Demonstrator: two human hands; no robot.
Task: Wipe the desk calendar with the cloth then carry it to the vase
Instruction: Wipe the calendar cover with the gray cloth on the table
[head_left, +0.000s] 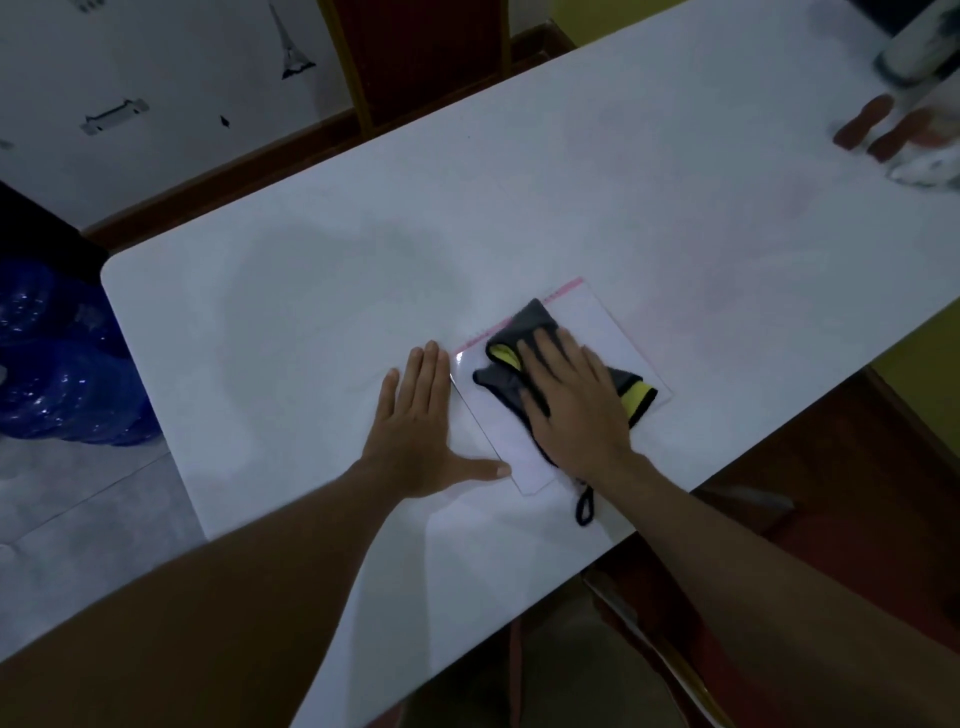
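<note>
The desk calendar (597, 317), white with a pink strip along its far edge, lies flat on the white table (311, 291). A dark grey cloth (498, 384) with yellow lining is spread on it. My right hand (576, 400) presses flat on the cloth with fingers apart. My left hand (423, 431) rests flat on the table just left of the calendar, its thumb touching the calendar's near corner. At the far right corner stands a blurred white and dark vase (914, 52).
Another person's fingers (878, 127) rest on the table at the far right, beside a blurred white object (922, 166). Blue water bottles (62, 374) stand on the floor at the left. A red chair (415, 57) stands behind the table.
</note>
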